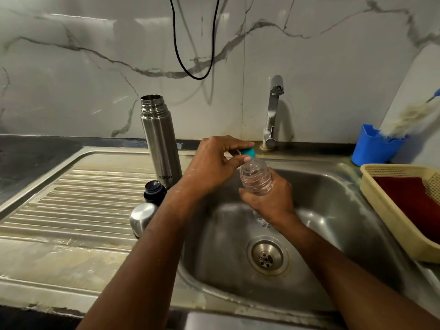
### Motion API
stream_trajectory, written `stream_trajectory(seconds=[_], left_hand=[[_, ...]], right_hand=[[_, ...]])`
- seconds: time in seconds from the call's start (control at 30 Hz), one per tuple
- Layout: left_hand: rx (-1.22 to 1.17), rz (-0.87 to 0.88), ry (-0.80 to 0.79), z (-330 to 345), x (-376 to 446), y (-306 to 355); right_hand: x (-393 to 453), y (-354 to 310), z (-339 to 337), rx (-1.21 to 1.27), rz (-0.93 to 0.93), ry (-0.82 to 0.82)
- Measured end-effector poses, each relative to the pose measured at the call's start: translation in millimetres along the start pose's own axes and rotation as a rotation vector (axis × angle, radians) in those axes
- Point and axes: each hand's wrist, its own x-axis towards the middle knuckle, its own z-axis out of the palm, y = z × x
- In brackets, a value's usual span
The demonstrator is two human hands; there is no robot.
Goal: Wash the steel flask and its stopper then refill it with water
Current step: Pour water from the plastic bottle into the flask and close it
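Beside the basin, on the ribbed drainboard (71, 194), the flask (160, 141) stands upright, long axis vertical, open mouth up, logo end at the bottom; it is touched by neither hand. Just in front of it sits the dark stopper (154, 192), and nearer still the steel cup (142, 217) lies mouth down, its right side hidden behind the left forearm. Over the sink (338, 194) a clear plastic bottle (256, 178) is held nearly upright, neck tilted slightly away: the right hand (270, 201) wraps its fingers round the lower body and hides most of it, only a sliver of the base showing below the wrist. The left hand (212, 165) pinches the teal cap (248, 152) between thumb and curled fingers; whether the cap is loose or tight cannot be told. A tap (273, 108) rises behind, no stream visible. At right, a blue holder (373, 148) carries a brush cut off by the frame edge, and a yellow basket (381, 201) with a red cloth is also cropped. Steel surfaces look stained and wet; the wall is white marble with grey veins, a black cable (190, 44) looping down it
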Motion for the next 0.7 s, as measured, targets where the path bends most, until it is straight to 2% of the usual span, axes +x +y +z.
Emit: stream_trajectory(seconds=[0.27, 0.43, 0.57, 0.7], left_hand=[[0.121, -0.026, 0.004, -3, 1, 7], [0.14, -0.093, 0.108, -13, 4, 9], [-0.017, -0.183, 0.131, -25, -7, 12], [-0.322, -0.282, 0.202, -49, -37, 15]], right_hand=[[-1, -1, -1, -0.054, -0.041, -0.044], [2, 2, -1, -0.078, -0.018, -0.031], [5, 6, -2, -0.061, -0.008, -0.016], [6, 4, -3, -0.071, -0.01, 0.003]])
